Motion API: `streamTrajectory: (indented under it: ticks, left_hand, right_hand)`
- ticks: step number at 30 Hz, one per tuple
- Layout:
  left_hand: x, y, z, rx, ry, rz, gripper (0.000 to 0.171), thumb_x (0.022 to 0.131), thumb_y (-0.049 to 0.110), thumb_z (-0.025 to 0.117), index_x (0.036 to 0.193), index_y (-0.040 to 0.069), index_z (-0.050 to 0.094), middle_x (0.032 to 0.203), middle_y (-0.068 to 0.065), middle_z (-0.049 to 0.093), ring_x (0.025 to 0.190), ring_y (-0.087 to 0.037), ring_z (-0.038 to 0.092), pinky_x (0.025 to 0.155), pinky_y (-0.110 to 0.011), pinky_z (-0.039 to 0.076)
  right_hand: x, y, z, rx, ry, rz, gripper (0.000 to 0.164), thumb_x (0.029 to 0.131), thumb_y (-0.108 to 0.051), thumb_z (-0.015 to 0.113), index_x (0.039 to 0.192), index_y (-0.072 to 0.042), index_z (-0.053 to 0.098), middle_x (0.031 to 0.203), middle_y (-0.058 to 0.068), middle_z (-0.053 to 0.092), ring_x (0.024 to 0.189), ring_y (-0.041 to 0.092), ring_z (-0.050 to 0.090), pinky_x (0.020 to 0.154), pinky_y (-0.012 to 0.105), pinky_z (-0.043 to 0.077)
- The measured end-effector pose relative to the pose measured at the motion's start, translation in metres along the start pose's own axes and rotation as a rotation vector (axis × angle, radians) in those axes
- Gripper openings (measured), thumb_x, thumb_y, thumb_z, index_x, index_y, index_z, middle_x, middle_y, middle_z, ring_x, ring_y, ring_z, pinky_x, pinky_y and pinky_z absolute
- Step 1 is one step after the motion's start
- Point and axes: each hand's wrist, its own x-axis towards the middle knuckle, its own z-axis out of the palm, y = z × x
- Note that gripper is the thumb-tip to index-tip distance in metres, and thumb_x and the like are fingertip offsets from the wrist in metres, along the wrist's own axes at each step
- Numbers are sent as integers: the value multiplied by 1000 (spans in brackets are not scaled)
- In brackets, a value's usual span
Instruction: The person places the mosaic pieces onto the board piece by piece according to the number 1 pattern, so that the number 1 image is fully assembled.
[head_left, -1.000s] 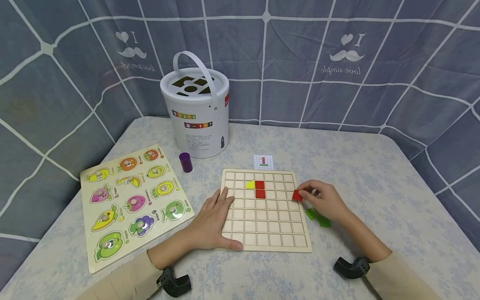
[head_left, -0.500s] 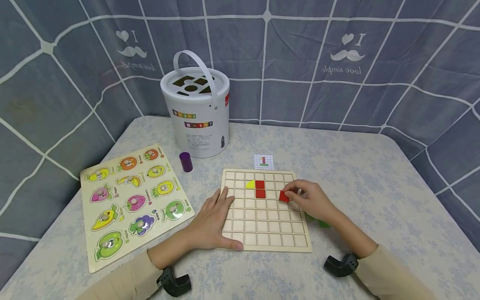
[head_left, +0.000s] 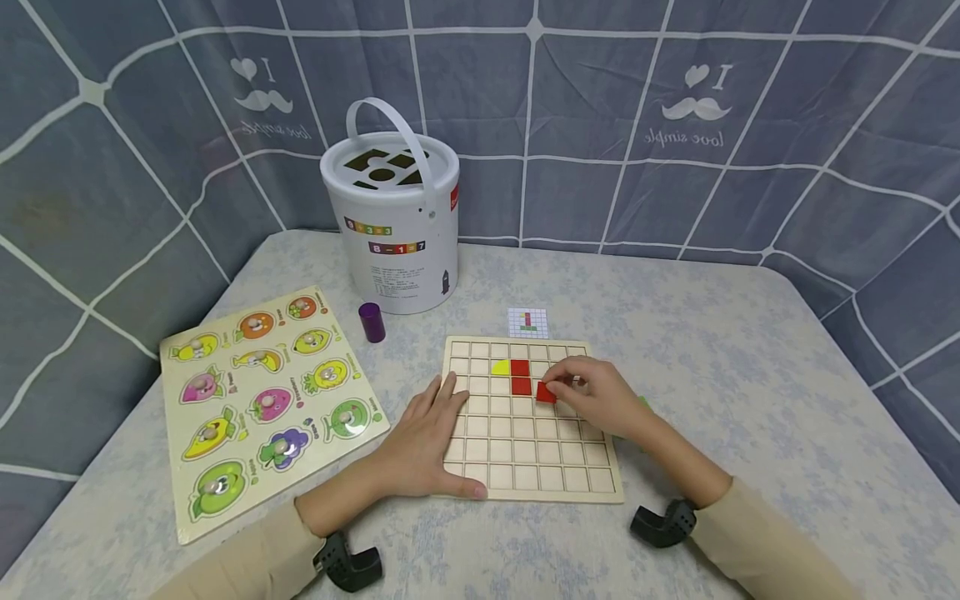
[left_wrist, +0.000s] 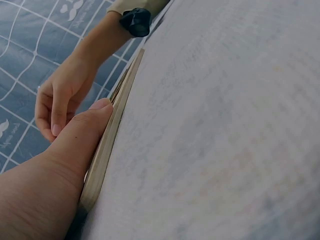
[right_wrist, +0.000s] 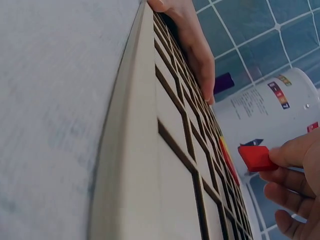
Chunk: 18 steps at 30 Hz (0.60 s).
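Note:
My right hand (head_left: 596, 396) pinches a red square tile (head_left: 546, 392) between thumb and fingers, above the wooden grid board (head_left: 525, 477). In the right wrist view this red tile (right_wrist: 256, 158) stands off the board's surface. Two more red tiles (head_left: 520, 386) lie in adjoining cells, one below the other, with a yellow quarter-round tile (head_left: 501, 368) left of the upper one. My left hand (head_left: 423, 442) rests with spread, straight fingers on the board's left side, its thumb along the front edge, as the left wrist view also shows.
A small printed pattern card (head_left: 527, 322) lies behind the board. A purple cylinder (head_left: 371, 322) stands before a white lidded bucket (head_left: 397, 233). On the left lies a fruit puzzle board (head_left: 273, 408). Green tiles at the board's right are mostly hidden by my right arm.
My right hand has carried the red tile leftward from the board's right edge to just right of the lower placed red tile. My left hand has stayed put.

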Motion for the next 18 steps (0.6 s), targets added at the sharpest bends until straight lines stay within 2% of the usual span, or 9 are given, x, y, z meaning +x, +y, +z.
streamTrajectory:
  ticks: [9,18]
  left_hand:
    - [1,-1,1,4,-3,-3,125,66,77,69,153,0,21,160,-24,4,146,-40,2,115,-55,11]
    - [1,-1,1,9,-1,0,125,66,77,69,152,0,22,160,-24,5,146,-40,2,115,-55,12]
  right_hand:
    - [9,-9,10,7,-47,-8,7,95,-12,65,98,-12,72,95,-4,66,85,11,56,73,29,47]
    - [11,-13,21,14,-78,-26,6,94,-10,66,96,-11,71,89,-8,63,79,10,55,67,27,48]
